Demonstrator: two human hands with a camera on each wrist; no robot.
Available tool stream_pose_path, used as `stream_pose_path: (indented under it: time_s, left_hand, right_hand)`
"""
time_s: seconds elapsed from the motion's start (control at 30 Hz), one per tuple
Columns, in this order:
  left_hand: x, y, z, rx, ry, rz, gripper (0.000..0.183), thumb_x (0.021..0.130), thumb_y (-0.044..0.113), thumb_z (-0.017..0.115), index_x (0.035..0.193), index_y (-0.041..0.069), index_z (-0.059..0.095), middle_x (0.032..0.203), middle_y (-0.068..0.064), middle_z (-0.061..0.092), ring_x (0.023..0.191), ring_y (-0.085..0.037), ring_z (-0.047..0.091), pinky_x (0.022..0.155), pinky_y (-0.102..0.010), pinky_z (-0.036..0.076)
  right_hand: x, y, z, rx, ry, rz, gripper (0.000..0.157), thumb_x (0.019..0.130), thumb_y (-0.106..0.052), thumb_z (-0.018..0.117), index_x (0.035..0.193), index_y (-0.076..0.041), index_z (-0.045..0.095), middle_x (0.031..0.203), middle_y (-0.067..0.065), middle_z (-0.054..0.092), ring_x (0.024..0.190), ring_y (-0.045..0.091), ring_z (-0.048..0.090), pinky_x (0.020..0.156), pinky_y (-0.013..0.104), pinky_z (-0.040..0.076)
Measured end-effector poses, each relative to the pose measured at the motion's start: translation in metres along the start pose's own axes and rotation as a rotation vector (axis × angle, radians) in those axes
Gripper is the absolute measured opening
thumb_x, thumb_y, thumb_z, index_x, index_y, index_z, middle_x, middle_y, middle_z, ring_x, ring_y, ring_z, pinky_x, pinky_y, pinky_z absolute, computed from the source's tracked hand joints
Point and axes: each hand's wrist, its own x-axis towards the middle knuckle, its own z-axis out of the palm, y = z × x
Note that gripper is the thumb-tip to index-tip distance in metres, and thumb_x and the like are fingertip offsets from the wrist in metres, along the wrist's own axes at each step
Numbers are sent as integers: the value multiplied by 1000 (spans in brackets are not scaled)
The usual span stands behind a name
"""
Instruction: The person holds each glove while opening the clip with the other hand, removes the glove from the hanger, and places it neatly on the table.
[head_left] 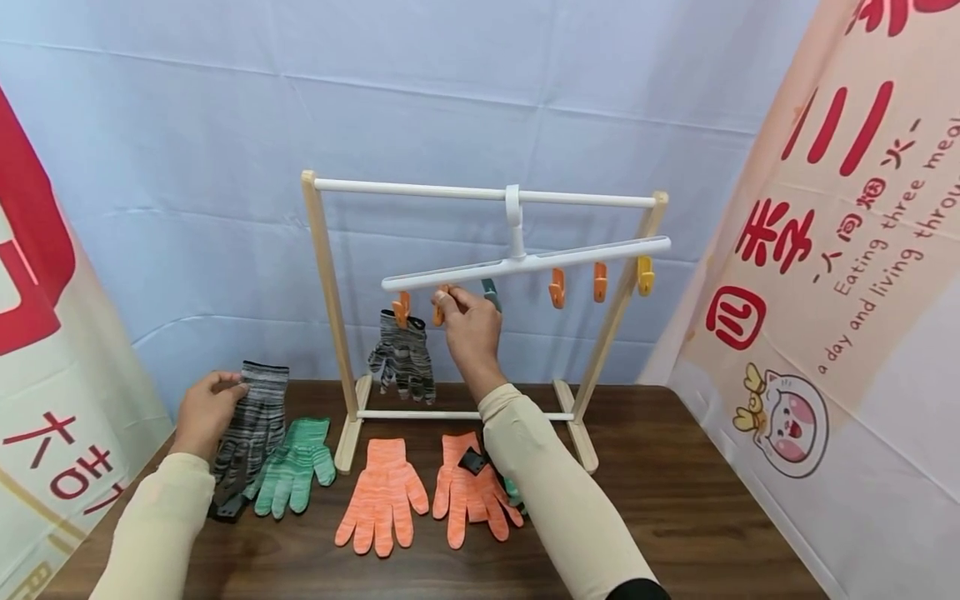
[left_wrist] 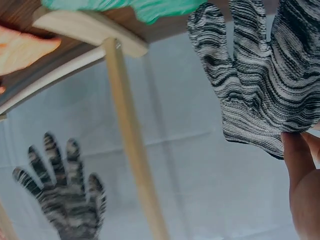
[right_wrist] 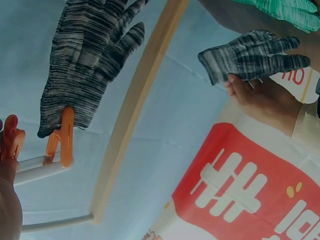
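My left hand (head_left: 206, 414) pinches the cuff of a black-and-grey striped knit glove (head_left: 262, 404), which hangs fingers down at the left of the table. In the left wrist view, thumb and fingers meet at the cuff edge. At the hanger's lower left end, my right hand (head_left: 474, 335) pinches an orange clip (right_wrist: 12, 140). Beside it, another orange clip (head_left: 402, 310) bites the cuff of a second striped glove (head_left: 408, 360), hanging below the bar. The white clip hanger (head_left: 585, 256) hooks over the rack's top rail and tilts down to the left.
A wooden-post rack (head_left: 325, 283) stands on the brown table (head_left: 675, 500). Two orange gloves (head_left: 384, 496) and a green glove (head_left: 296, 467) lie before it; more green shows under my right sleeve. Further clips hang on the hanger: dark green (head_left: 491, 292), orange (head_left: 557, 289) and yellow (head_left: 646, 276).
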Motion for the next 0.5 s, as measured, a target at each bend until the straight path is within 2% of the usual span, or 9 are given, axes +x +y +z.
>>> stream_pose_path:
  time_s: [0.23, 0.5]
  left_hand:
    - [6, -23, -9, 65, 7, -9, 39, 96, 26, 45, 123, -1, 48, 130, -25, 43, 113, -43, 40, 73, -48, 38]
    - [6, -42, -11, 78, 5, -52, 39, 94, 22, 47, 124, -4, 48, 120, -26, 49, 109, -42, 43, 72, -46, 39]
  right_hand:
    - [0, 1, -1, -1, 0, -7, 18, 87, -33, 62, 94, -22, 74, 81, -8, 68, 67, 7, 59, 54, 28, 43]
    - [0, 2, -4, -6, 6, 10, 17, 87, -32, 62, 95, -22, 74, 83, -8, 68, 69, 5, 60, 55, 28, 44]
